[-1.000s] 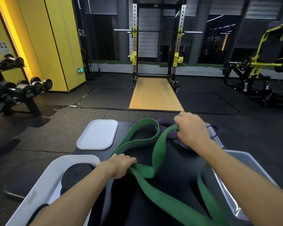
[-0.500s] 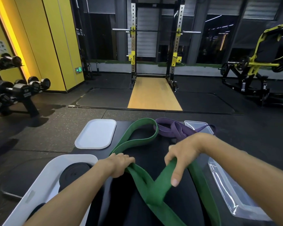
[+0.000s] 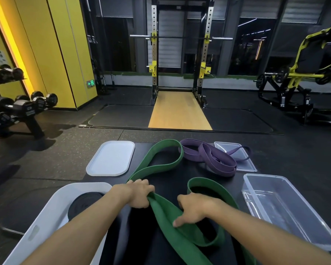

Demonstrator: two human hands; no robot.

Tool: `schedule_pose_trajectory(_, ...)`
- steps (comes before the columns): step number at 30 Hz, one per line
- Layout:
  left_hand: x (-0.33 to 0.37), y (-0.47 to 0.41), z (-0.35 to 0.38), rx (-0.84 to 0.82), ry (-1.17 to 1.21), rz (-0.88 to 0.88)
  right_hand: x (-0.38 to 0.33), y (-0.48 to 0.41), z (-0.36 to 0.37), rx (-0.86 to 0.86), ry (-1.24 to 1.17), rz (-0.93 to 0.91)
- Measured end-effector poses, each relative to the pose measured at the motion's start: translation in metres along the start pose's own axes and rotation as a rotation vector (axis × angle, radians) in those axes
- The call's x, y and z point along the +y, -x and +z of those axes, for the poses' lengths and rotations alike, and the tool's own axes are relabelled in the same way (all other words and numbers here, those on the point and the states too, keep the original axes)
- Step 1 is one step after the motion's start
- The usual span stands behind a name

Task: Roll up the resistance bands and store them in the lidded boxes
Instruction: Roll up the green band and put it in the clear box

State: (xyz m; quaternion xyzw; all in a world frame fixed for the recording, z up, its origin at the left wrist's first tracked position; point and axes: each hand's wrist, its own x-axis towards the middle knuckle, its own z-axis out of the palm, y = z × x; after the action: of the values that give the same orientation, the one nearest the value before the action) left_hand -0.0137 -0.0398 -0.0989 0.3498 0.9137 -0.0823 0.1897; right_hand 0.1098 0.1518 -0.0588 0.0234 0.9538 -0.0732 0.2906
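— Green band (image 3: 161,213) sprawls across the black table (image 3: 166,175); left hand (image 3: 137,194) is fisted on it, right hand (image 3: 194,209) pressing it flat, fingers spread.
— Risk?
— Twisted loops likely roll crooked, and it may spring loose before reaching the clear box (image 3: 287,209).

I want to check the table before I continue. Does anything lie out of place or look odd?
The purple band lies in a loose tangle at the far edge, and one loop drapes over the clear lid. That lid cannot be used until the band is lifted off. Nothing looks spilled or damaged.
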Motion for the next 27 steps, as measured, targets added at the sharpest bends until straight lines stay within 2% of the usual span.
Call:
schedule_pose_trajectory(2, 0.000, 0.001, -0.001, -0.005, 0.003, 0.002, -0.001, -0.007, 0.005, -0.024, -0.187, -0.030)
schedule_pose_trajectory(3, -0.002, 0.001, -0.001, -0.010, 0.009, 0.000, -0.003, -0.010, 0.007, 0.019, -0.168, -0.035)
schedule_pose_trajectory(7, 0.001, 0.002, -0.003, -0.024, -0.035, 0.035, -0.017, -0.006, 0.020, 0.429, 0.223, -0.043)
schedule_pose_trajectory(10, 0.004, -0.001, -0.004, -0.020, 0.046, 0.123, -0.021, -0.001, 0.026, 0.520, 0.315, -0.064)
schedule_pose_trajectory(13, 0.001, -0.007, -0.002, -0.026, 0.140, 0.215, -0.022, 0.000, 0.033, 0.484, 0.338, -0.076)
schedule_pose_trajectory(17, 0.000, -0.009, -0.010, 0.063, 0.171, 0.073, -0.026, 0.005, 0.033, 0.451, 0.160, -0.076)
schedule_pose_trajectory(19, 0.006, -0.010, -0.013, 0.085, 0.147, -0.034, -0.028, 0.010, 0.024, 0.344, 0.081, 0.002)
schedule_pose_trajectory(22, 0.021, -0.015, -0.016, 0.134, 0.079, -0.131, -0.025, 0.014, 0.012, 0.173, 0.174, 0.107)
schedule_pose_trajectory(25, 0.026, -0.015, -0.018, 0.153, 0.016, -0.127, -0.017, 0.009, 0.004, 0.058, 0.157, 0.127)
schedule_pose_trajectory(27, 0.023, -0.011, -0.017, 0.127, -0.030, -0.062, -0.011, 0.004, -0.002, 0.039, 0.124, 0.114)
